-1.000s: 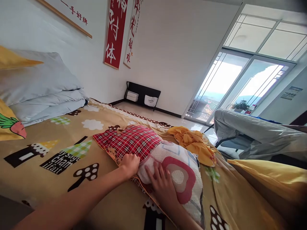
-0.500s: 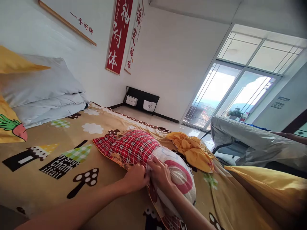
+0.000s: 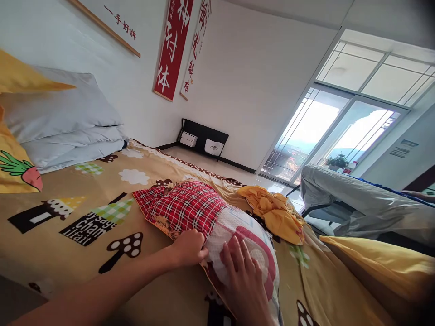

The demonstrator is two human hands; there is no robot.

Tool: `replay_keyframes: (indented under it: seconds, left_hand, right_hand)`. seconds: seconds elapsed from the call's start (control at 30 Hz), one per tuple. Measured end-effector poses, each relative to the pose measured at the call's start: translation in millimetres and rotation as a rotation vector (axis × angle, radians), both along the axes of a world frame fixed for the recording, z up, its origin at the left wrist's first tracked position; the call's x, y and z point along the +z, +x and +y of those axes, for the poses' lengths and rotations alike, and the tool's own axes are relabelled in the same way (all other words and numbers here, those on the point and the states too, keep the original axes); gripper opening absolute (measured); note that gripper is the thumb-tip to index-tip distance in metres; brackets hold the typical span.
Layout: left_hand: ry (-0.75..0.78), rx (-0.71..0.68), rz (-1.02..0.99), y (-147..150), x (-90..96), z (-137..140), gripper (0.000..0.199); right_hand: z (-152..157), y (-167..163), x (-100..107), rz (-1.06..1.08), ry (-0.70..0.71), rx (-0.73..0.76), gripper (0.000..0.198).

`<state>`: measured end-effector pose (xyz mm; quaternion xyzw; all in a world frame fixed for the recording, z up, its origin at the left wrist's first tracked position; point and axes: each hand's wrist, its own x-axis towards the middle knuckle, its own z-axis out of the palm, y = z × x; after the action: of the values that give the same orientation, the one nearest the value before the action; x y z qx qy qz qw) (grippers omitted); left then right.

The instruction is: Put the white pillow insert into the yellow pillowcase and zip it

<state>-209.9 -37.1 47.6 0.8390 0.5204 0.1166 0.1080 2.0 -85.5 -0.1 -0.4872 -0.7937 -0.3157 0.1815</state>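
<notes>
A stuffed white bag with a pink-red print (image 3: 268, 246) lies on the bed, its far-left part inside a red plaid cover (image 3: 190, 203). My left hand (image 3: 190, 248) is closed on the near edge of the plaid cover, where the white bag comes out of it. On the white bag's upper side rests my right hand (image 3: 243, 274), fingers stretched out and slightly spread, holding nothing. The cover's orange-edged border runs along the near side and passes under my hands. My right hand hides part of the bag's print.
Beneath everything is a tan patterned bedspread (image 3: 152, 280). A crumpled yellow cloth (image 3: 272, 210) lies beyond the bag, a yellow cushion (image 3: 384, 260) to the right. Grey pillows (image 3: 68, 108) are stacked at left. Past the bed stand a low black rack (image 3: 204, 136) and a plastic-covered seat (image 3: 356, 199).
My right hand has let go of the cover's edge and moved right and down, opening flat on the white bag. My left hand stays at the cover's edge. The view has shifted slightly.
</notes>
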Motion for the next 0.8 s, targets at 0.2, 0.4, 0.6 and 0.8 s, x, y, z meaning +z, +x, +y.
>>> replay_keyframes:
  seconds: [0.2, 0.4, 0.6, 0.8]
  left_hand:
    - [0.001, -0.020, 0.054, 14, 0.1, -6, 0.030]
    - [-0.023, 0.019, 0.026, 21, -2.5, -5, 0.032]
    - [-0.027, 0.042, -0.043, 20, 6.4, -4, 0.029]
    - [-0.099, -0.045, 0.087, 16, -1.5, -10, 0.027]
  right_hand:
    - [13, 16, -5, 0.015, -0.269, -0.167, 0.065]
    - [35, -16, 55, 0.180, -0.600, -0.026, 0.047]
    - [54, -40, 58, 0.329, -0.621, 0.055, 0.026]
    - [62, -37, 50, 0.286, -0.792, 0.126, 0.016]
